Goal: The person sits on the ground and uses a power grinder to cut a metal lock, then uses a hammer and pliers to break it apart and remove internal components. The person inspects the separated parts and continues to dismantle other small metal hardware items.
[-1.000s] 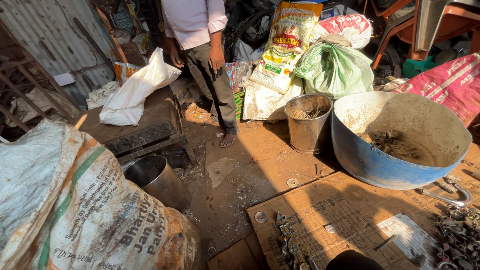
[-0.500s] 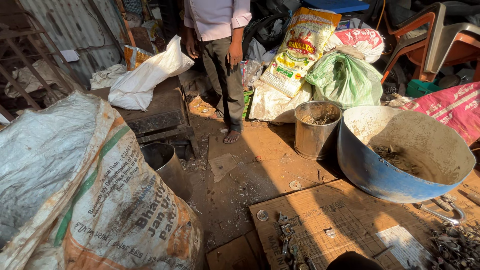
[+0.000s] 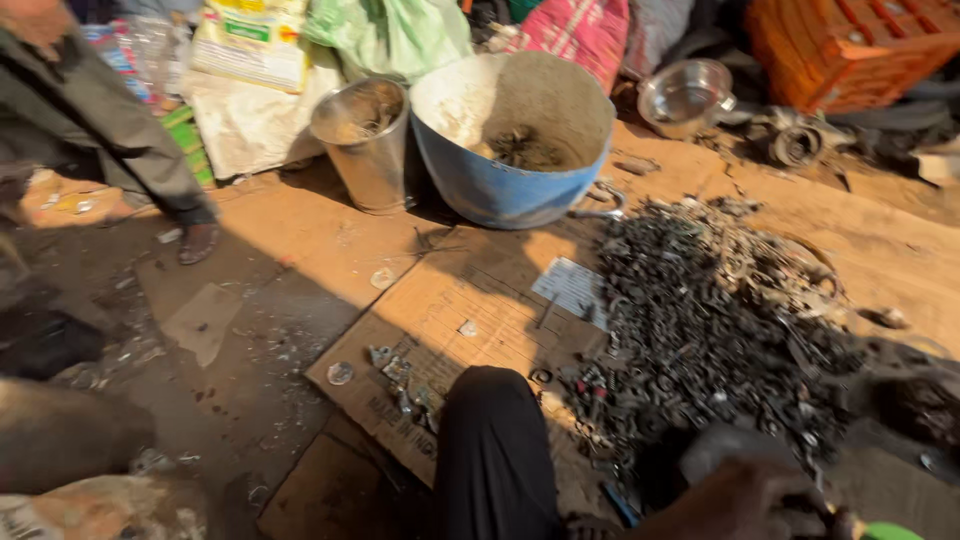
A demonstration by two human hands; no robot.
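Observation:
My right hand (image 3: 745, 497) sits at the bottom edge, dark and blurred, its fingers curled. A grey metal piece (image 3: 728, 448) lies right above the knuckles, and I cannot tell if the hand grips it. A green bit (image 3: 890, 531) shows beside the wrist. The hand is at the near edge of a big pile of dark scrap metal parts (image 3: 715, 320) spread on brown cardboard (image 3: 470, 290). My black-trousered knee (image 3: 492, 450) rises to the left of it. My left hand is out of view.
A blue tub (image 3: 500, 185) with dark scrap and a steel bucket (image 3: 365, 145) stand at the back. A steel bowl (image 3: 686, 92), an orange crate (image 3: 850, 45) and sacks (image 3: 250, 40) lie beyond. Another person's leg and sandalled foot (image 3: 198, 238) are on the left.
The view has swung right and down. The standing person slid to the left edge, and the scrap pile, my knee and my right hand have come into view.

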